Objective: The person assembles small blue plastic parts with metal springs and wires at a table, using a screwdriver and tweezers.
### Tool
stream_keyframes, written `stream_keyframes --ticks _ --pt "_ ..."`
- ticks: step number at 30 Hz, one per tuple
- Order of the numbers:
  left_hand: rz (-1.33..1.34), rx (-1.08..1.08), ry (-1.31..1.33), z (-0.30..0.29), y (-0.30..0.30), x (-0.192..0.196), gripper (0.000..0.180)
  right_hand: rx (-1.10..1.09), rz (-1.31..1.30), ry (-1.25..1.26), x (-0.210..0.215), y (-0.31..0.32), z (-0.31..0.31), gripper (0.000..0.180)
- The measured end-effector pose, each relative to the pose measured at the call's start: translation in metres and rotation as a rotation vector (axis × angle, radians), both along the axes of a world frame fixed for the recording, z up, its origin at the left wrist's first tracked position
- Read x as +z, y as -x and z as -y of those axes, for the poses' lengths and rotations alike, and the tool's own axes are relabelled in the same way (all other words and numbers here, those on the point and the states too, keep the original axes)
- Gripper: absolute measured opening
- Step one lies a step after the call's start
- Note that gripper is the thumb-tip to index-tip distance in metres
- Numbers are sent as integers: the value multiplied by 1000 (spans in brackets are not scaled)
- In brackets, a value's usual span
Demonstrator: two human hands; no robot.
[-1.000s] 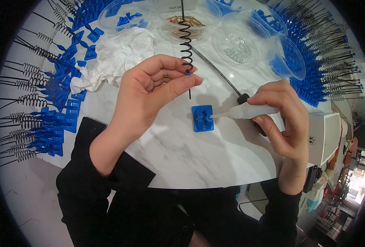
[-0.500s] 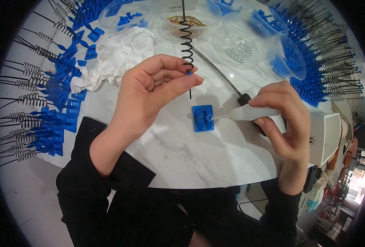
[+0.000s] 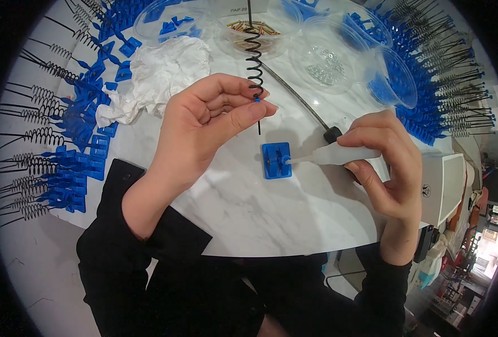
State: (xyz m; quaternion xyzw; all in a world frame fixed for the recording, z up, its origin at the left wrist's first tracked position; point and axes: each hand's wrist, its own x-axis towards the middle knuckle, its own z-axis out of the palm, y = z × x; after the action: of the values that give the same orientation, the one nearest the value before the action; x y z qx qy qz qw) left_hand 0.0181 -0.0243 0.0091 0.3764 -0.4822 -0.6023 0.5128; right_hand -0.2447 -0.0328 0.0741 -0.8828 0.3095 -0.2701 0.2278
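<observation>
Between thumb and fingers, my left hand (image 3: 215, 112) pinches a black coiled spring wire (image 3: 254, 56) with a small blue piece at its lower part. The wire stands upright, and its straight end points down below my fingertips. My right hand (image 3: 386, 160) is wrapped round a white squeeze bottle (image 3: 338, 154) with a thin nozzle. That nozzle's tip is at the blue plastic base (image 3: 276, 161) lying on the table, by its raised middle part; whether liquid comes out I cannot tell. A dark-handled metal rod tool (image 3: 296, 94) lies behind the bottle, its handle partly hidden by my right hand.
Crumpled white tissue (image 3: 170, 64) lies left of centre. Tubs at the back hold brass-coloured pins (image 3: 249, 29), clear metal-like small parts (image 3: 326, 64) and blue pieces (image 3: 381, 90). Many blue bases with springs (image 3: 72, 163) crowd the left edge; more springs (image 3: 456, 84) line the right.
Almost nothing differs. The blue base and the bottle have shifted very slightly; both hands keep their hold.
</observation>
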Motion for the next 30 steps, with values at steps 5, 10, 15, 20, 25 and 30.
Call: stream_keyframes --ticks 5,10,15,20,25,30 --pt "19 11 16 -1 1 3 22 -8 11 15 1 0 -2 28" --pt "42 4 0 1 -1 5 22 -13 5 22 1 -2 1 28" --pt "22 9 5 0 0 3 22 -14 -6 27 0 -1 -1 28" --pt "7 12 4 -1 2 2 22 -28 15 22 1 0 -2 29" --pt "19 7 0 -2 -1 1 22 -7 15 29 -1 -1 0 29" --pt "2 10 7 -1 1 1 22 1 10 39 2 1 1 28"
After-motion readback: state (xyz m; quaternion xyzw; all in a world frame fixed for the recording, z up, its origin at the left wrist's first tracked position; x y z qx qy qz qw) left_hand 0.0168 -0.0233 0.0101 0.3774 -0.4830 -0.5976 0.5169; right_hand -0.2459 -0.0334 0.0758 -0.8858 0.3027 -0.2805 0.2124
